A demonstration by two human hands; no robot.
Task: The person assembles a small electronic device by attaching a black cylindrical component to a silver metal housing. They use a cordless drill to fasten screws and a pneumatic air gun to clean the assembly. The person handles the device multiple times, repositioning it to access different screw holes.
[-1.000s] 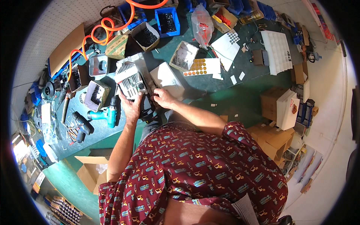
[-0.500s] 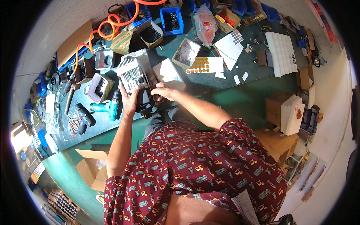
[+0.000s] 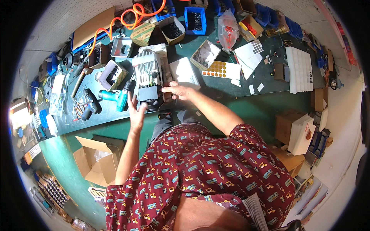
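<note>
A grey finned metal motor unit point(image 3: 147, 73) stands on the bench in front of me, with a dark rectangular box point(image 3: 148, 93) and a round black part at its near end. My left hand point(image 3: 136, 114) is off it, just beside the near left corner, fingers spread and holding nothing. My right hand point(image 3: 179, 91) is at the unit's right side, fingers partly curled against its edge; part of the grip is hidden. Left of the unit lies a teal cordless drill point(image 3: 118, 99), close to my left fingertips. A darker drill point(image 3: 91, 104) lies farther left.
A hammer point(image 3: 80, 81) and small boxes of black parts point(image 3: 113, 75) are to the left. Blue bins point(image 3: 195, 21) line the back below an orange coiled hose point(image 3: 127, 17). A white sheet point(image 3: 184, 73), a sticker sheet point(image 3: 231, 71) and a white foam tray point(image 3: 299, 70) lie to the right.
My left hand has let go of the motor unit and opened out toward the drill. The unit sits straighter, its dark box now in plain sight. The whole view has shifted slightly.
</note>
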